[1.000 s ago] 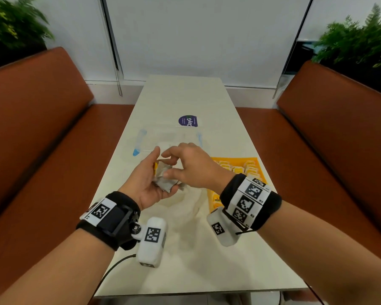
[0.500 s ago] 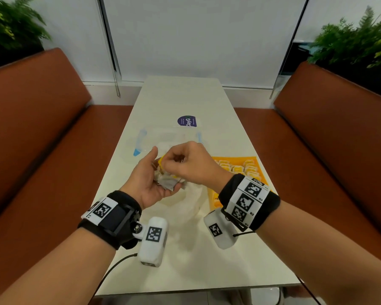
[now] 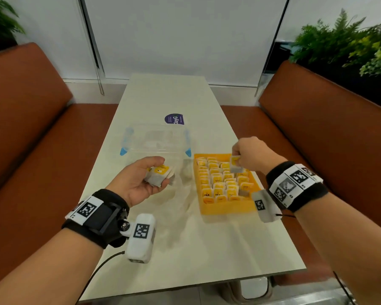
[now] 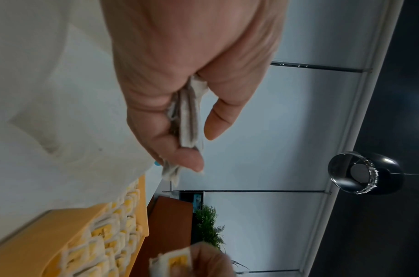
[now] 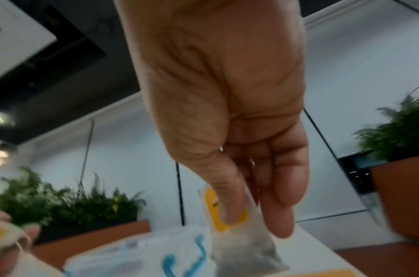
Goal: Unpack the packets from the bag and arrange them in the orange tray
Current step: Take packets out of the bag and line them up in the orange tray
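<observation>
tea bags are small white paper sachets with a yellow label, greyish tea showing through. right hand pinches one tea bag by its top between thumb and fingers, hanging over the far right part of the orange tray. left hand palm up, fingers curled round a small stack of tea bags, held above the table left of the tray; exact count in the stack cannot be told, several at least. tray sits on the table's right side, packed with upright tea bags in about four rows, too many and too blurred to count. clear plastic zip bag with blue corners lies flat on the table beyond the left hand, just left of the tray's far corner.

vs half a second ago: hands were together, right fingers picking at the stack in the left palm; now right hand has moved off right over the tray with one bag, left hand holds its place with the rest

counts: 2 hands, 1 tray, 1 zip bag, 1 single tea bag in right hand
</observation>
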{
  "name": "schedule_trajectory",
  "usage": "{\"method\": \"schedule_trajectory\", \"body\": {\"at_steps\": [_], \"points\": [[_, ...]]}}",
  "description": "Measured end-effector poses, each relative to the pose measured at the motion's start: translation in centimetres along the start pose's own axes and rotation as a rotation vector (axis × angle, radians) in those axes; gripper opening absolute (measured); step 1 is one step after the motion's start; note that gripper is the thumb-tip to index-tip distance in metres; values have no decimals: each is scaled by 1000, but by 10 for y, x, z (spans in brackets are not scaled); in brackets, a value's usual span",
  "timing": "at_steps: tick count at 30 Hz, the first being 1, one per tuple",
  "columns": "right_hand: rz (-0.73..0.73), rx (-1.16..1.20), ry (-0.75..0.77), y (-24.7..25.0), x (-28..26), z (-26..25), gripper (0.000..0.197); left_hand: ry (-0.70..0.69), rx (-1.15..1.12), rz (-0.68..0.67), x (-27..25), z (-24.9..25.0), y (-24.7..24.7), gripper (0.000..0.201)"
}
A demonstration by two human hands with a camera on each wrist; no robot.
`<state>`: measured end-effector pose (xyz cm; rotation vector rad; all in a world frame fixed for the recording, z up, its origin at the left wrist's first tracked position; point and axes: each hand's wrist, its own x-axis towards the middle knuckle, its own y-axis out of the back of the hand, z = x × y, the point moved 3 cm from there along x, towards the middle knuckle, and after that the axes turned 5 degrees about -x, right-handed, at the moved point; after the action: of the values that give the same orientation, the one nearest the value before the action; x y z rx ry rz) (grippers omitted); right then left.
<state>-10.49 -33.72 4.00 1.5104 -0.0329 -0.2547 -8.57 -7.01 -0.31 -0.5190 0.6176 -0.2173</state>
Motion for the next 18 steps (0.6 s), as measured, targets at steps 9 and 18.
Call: {"method": "schedule_trajectory", "body": {"at_steps": [9, 18], "points": [[-270, -259, 4, -64, -1, 33, 32, 0, 19, 17, 4, -3, -1, 16], [-167, -409, -5, -89, 10, 34, 28, 2, 21, 47, 8, -6, 2, 13]]}}
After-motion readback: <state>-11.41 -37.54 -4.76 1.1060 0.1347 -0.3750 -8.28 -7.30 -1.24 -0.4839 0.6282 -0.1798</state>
